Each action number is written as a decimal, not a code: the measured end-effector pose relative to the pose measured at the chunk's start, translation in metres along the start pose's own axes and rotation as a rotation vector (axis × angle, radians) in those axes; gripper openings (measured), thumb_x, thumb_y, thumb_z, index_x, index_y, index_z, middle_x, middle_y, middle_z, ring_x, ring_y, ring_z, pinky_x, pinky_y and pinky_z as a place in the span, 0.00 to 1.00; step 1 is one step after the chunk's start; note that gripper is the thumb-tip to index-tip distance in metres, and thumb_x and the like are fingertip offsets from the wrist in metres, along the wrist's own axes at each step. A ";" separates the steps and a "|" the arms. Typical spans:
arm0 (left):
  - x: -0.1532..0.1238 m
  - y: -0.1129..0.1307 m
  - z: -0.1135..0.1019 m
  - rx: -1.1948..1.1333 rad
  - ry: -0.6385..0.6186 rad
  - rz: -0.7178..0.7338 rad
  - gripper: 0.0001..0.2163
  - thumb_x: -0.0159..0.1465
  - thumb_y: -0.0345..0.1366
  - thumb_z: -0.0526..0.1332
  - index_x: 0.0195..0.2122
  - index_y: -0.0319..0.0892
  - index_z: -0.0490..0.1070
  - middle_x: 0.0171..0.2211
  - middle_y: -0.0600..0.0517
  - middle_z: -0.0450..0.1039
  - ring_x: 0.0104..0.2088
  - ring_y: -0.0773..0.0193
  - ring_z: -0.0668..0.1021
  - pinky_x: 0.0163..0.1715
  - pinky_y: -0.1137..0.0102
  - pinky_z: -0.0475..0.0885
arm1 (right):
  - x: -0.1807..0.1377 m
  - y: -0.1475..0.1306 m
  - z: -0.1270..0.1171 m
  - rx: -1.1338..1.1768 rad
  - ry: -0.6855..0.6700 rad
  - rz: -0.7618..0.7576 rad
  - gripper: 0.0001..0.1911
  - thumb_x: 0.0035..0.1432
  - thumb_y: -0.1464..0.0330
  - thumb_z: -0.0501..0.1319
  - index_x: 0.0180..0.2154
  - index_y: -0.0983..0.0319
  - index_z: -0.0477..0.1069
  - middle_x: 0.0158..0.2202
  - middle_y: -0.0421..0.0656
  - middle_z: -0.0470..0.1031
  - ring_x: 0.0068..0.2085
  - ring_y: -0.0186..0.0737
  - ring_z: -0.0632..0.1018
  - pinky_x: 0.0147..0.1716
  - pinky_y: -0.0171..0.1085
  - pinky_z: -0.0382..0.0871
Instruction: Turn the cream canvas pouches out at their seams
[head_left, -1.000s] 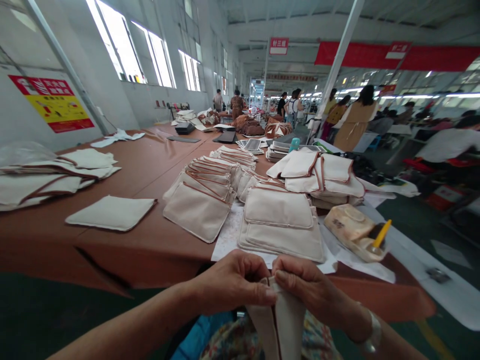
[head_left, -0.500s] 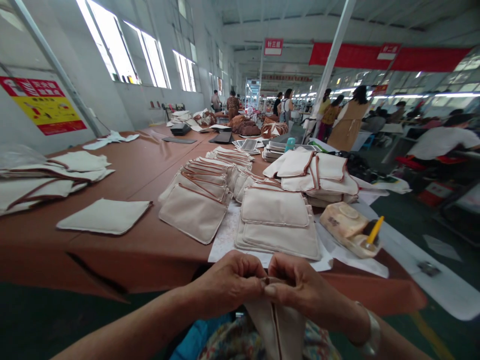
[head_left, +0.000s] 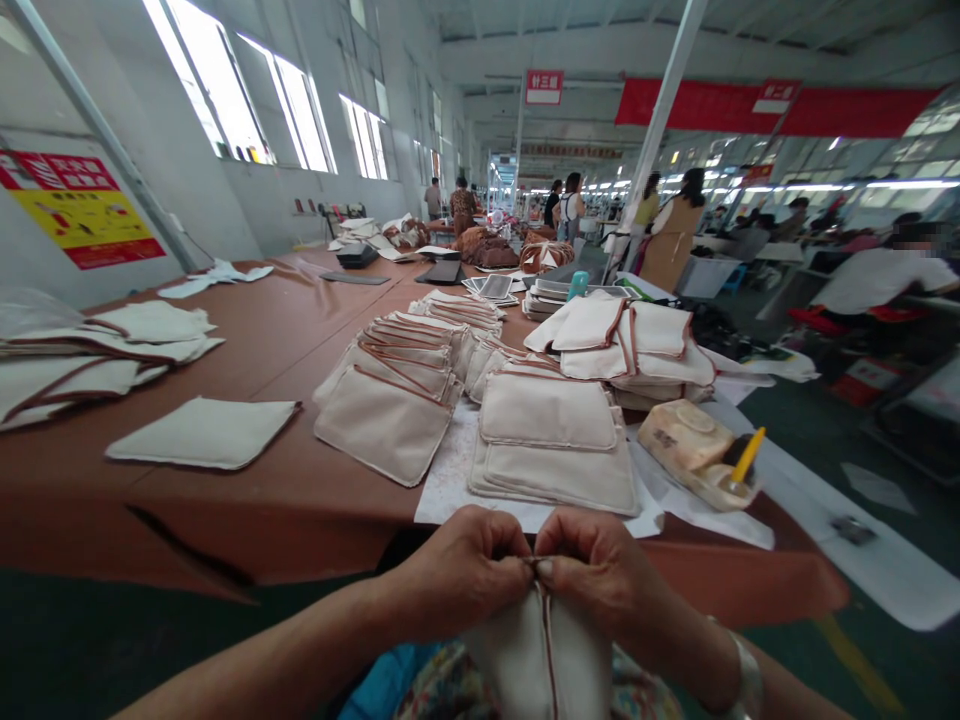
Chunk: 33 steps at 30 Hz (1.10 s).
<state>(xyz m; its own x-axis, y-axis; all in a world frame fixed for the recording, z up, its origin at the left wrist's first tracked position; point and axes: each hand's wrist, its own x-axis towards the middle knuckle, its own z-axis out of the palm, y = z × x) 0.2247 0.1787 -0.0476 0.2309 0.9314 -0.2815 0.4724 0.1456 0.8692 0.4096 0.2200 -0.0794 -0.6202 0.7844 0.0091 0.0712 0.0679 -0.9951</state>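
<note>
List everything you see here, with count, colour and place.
fabric piece: one, cream with brown seam, bottom centre
pouches: many, cream with brown piping, stacked and fanned mid-table
flat panel: one, cream, left of the pouches
tub: one, beige, right of the pouches
yellow-handled tool: one, in the tub
table: one, brown
people: several, far end
left hand: bare, pinching the fabric piece's top
right hand: bare, pinching it too

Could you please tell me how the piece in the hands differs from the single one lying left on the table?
The held piece hangs down, pinched at its top by the left hand and right hand; the single piece lies flat on the table, untouched. The held piece shows brown trim; the single piece looks plain. Both are cream fabric.
</note>
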 end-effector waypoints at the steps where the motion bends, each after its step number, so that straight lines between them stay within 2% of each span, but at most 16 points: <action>1: 0.000 -0.001 0.000 -0.038 -0.013 -0.008 0.08 0.57 0.38 0.61 0.29 0.36 0.72 0.21 0.58 0.62 0.22 0.72 0.59 0.18 0.76 0.51 | -0.001 0.001 0.000 0.014 0.006 -0.017 0.04 0.53 0.70 0.62 0.28 0.65 0.70 0.24 0.37 0.66 0.26 0.32 0.62 0.25 0.32 0.56; 6: 0.002 -0.005 0.000 -0.414 -0.091 -0.109 0.09 0.49 0.35 0.66 0.29 0.35 0.74 0.22 0.55 0.67 0.22 0.72 0.62 0.21 0.76 0.53 | -0.009 0.003 -0.003 0.078 -0.072 -0.171 0.05 0.58 0.68 0.62 0.31 0.64 0.72 0.27 0.39 0.67 0.29 0.35 0.65 0.29 0.33 0.60; 9: 0.001 -0.002 0.001 -0.617 -0.132 -0.183 0.17 0.51 0.47 0.66 0.28 0.34 0.75 0.25 0.50 0.71 0.22 0.68 0.67 0.21 0.74 0.58 | -0.014 0.006 -0.006 0.042 -0.100 -0.320 0.05 0.62 0.68 0.59 0.35 0.62 0.73 0.30 0.41 0.70 0.31 0.36 0.68 0.31 0.34 0.63; 12: 0.001 0.002 0.000 -0.617 -0.163 -0.151 0.24 0.54 0.55 0.65 0.28 0.34 0.76 0.25 0.50 0.71 0.24 0.68 0.67 0.25 0.73 0.60 | -0.017 0.008 -0.009 -0.118 -0.069 -0.472 0.06 0.64 0.71 0.56 0.37 0.60 0.72 0.31 0.41 0.71 0.31 0.36 0.69 0.32 0.34 0.63; 15: 0.001 0.002 -0.001 -0.553 -0.240 -0.110 0.23 0.50 0.52 0.71 0.30 0.33 0.76 0.25 0.52 0.68 0.24 0.70 0.64 0.26 0.74 0.60 | -0.018 0.008 -0.012 -0.268 -0.044 -0.543 0.06 0.64 0.72 0.56 0.36 0.59 0.71 0.28 0.40 0.66 0.30 0.36 0.67 0.30 0.34 0.61; 19: 0.002 0.001 -0.003 -0.546 -0.333 -0.017 0.22 0.52 0.51 0.71 0.32 0.33 0.76 0.33 0.48 0.71 0.30 0.67 0.67 0.30 0.74 0.62 | -0.021 0.009 -0.013 -0.349 -0.043 -0.595 0.06 0.64 0.73 0.55 0.36 0.59 0.70 0.28 0.39 0.63 0.29 0.36 0.67 0.29 0.34 0.59; 22: 0.001 0.002 -0.005 -0.419 -0.300 0.067 0.22 0.55 0.52 0.68 0.31 0.34 0.75 0.33 0.49 0.70 0.30 0.68 0.66 0.30 0.75 0.61 | -0.027 0.009 -0.014 -0.232 -0.077 -0.502 0.03 0.64 0.70 0.57 0.40 0.59 0.68 0.29 0.39 0.64 0.29 0.35 0.65 0.29 0.33 0.58; 25: -0.003 0.006 -0.009 -0.239 -0.271 0.152 0.20 0.60 0.51 0.65 0.33 0.34 0.74 0.31 0.51 0.69 0.30 0.68 0.66 0.30 0.75 0.61 | -0.029 0.004 -0.020 0.040 -0.123 -0.218 0.11 0.67 0.61 0.55 0.45 0.61 0.67 0.29 0.38 0.63 0.28 0.33 0.61 0.26 0.32 0.56; 27: -0.005 0.010 -0.013 -0.155 -0.278 0.203 0.18 0.62 0.49 0.63 0.34 0.35 0.74 0.30 0.52 0.68 0.29 0.69 0.65 0.29 0.76 0.61 | -0.026 -0.003 -0.024 0.117 -0.163 -0.096 0.17 0.69 0.56 0.51 0.42 0.63 0.69 0.29 0.38 0.63 0.28 0.33 0.61 0.25 0.32 0.55; 31: -0.008 0.019 -0.017 -0.061 -0.266 0.287 0.13 0.64 0.44 0.61 0.32 0.37 0.72 0.30 0.55 0.66 0.29 0.70 0.65 0.28 0.78 0.61 | -0.016 -0.019 -0.030 0.062 -0.329 0.005 0.21 0.66 0.54 0.56 0.32 0.66 0.70 0.27 0.37 0.60 0.27 0.31 0.57 0.23 0.31 0.50; 33: -0.008 0.021 -0.017 0.001 -0.253 0.309 0.13 0.64 0.44 0.60 0.32 0.37 0.71 0.30 0.54 0.66 0.29 0.70 0.66 0.29 0.77 0.62 | -0.014 -0.022 -0.029 -0.011 -0.330 -0.041 0.20 0.65 0.56 0.57 0.30 0.66 0.69 0.25 0.37 0.59 0.26 0.30 0.57 0.22 0.30 0.49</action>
<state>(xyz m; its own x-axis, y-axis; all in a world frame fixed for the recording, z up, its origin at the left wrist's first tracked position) 0.2177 0.1796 -0.0203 0.5647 0.8194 -0.0987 0.3492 -0.1289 0.9281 0.4390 0.2253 -0.0546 -0.8424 0.5386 0.0151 0.0480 0.1030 -0.9935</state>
